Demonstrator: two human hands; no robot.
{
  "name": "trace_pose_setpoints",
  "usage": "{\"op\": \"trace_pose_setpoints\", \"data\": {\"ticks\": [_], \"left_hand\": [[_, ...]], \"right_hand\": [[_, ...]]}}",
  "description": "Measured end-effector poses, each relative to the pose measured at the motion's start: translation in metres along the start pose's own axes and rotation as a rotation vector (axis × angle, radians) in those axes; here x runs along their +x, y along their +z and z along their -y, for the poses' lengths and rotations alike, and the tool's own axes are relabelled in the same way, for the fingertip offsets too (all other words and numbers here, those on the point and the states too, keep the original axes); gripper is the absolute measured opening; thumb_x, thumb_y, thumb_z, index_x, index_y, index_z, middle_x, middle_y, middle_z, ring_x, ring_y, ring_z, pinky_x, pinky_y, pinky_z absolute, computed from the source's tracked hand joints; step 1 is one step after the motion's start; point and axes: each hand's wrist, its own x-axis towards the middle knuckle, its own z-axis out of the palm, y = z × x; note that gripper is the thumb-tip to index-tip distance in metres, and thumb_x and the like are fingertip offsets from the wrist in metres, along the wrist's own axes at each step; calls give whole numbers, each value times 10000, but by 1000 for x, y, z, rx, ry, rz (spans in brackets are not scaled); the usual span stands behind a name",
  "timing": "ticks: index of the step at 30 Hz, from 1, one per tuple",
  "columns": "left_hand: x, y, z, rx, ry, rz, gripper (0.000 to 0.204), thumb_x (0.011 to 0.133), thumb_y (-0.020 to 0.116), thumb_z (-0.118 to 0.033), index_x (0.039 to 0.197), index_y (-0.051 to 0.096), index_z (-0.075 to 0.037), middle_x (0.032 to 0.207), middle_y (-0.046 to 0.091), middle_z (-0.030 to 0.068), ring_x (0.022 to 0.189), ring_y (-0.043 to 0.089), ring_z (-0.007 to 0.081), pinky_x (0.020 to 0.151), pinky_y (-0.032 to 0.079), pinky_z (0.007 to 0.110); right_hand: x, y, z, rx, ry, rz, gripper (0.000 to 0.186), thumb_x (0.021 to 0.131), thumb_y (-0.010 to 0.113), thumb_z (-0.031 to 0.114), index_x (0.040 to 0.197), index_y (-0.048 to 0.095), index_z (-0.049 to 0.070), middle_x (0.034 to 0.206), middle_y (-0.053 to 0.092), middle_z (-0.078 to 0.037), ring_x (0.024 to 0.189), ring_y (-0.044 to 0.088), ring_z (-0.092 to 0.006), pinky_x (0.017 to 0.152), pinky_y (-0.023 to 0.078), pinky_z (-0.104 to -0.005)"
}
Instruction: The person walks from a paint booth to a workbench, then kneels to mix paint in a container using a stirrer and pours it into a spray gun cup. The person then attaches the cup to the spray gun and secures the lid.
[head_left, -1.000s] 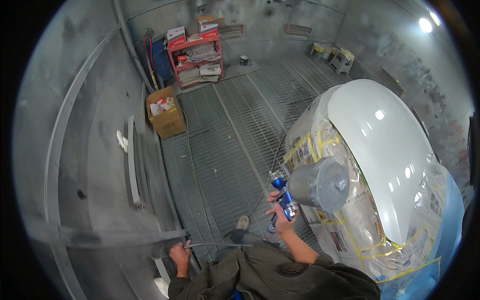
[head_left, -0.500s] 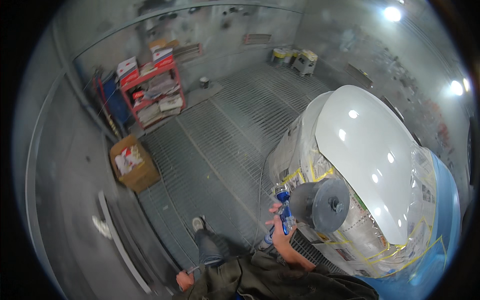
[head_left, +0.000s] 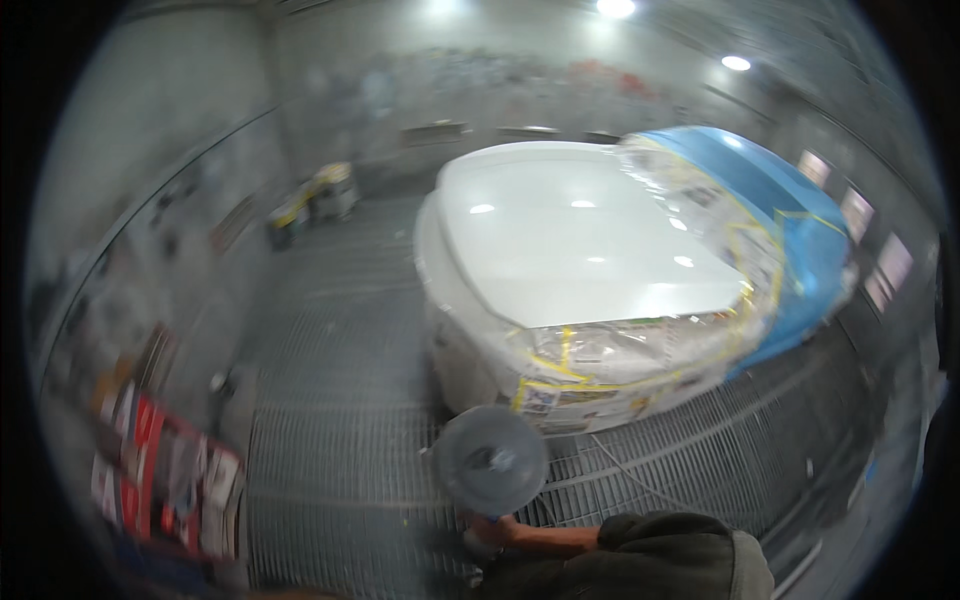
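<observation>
My right hand [head_left: 492,530] is closed on a paint spray gun, most of which hides under its round grey cup [head_left: 490,440]. The cup's lid faces up, with a small fitting at its middle. Just beyond the gun stands a car with a glossy white hood [head_left: 590,230]. Newspaper and clear film [head_left: 640,350] held by yellow tape mask the car's sides, and blue sheeting [head_left: 800,240] covers the part farther right. The cup looks close to the car's near left corner, but I cannot tell how far apart they are. My left hand is out of view.
The floor is metal grating [head_left: 340,450], and a thin hose [head_left: 640,470] runs across it right of the gun. A red shelf cart [head_left: 150,465] with boxes and papers stands at lower left. Cans and a bin [head_left: 335,190] sit by the far wall.
My view has swung right and up, so the car now sits mid-picture and the cart lower left. The cardboard box and my left hand have left view. My right hand still holds the spray gun.
</observation>
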Motion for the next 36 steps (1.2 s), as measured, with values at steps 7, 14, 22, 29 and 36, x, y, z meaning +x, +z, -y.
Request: {"op": "trace_pose_setpoints", "data": {"ticks": [7, 14, 22, 29, 36], "left_hand": [[204, -50, -3, 7, 191, 31, 524, 826, 691, -518, 747, 648, -2, 697, 622, 261, 676, 603, 462, 616, 462, 527], [377, -115, 9, 23, 168, 70, 518, 826, 694, -515, 756, 650, -3, 704, 626, 259, 682, 606, 459, 618, 465, 522], [547, -170, 6, 13, 79, 99, 511, 826, 697, -510, 767, 652, -5, 712, 631, 256, 689, 610, 455, 622, 468, 517], [706, -187, 9, 1, 85, 158, 505, 825, 700, -507, 776, 654, -6, 719, 635, 253, 695, 614, 452, 625, 471, 513], [894, -239, 32, 17, 145, 216, 500, 825, 703, -503, 786, 656, -7, 726, 638, 251, 701, 618, 448, 628, 474, 508]], "right_hand": [[119, 112, 44, -251, -8, -113, 299, 784, 692, 88, 1077, 646, 48, 1040, 668, -111, 993, 626, -260, 876, 482, -391], [329, 201, 5, -367, -437, -203, 210, 836, 630, 26, 1046, 616, 34, 922, 645, -104, 829, 638, -240, 726, 501, -367], [528, 261, 20, -215, -244, -310, 112, 909, 609, 58, 1018, 609, 32, 773, 590, -52, 655, 551, -139, 595, 454, -318], [662, 293, -21, -372, -312, -367, 136, 870, 639, 22, 1004, 617, 22, 805, 608, -88, 718, 588, -198, 650, 470, -354], [835, 359, -54, -271, -370, -479, 144, 861, 615, -8, 1003, 620, 19, 817, 615, -84, 710, 568, -188, 650, 454, -336]]}}
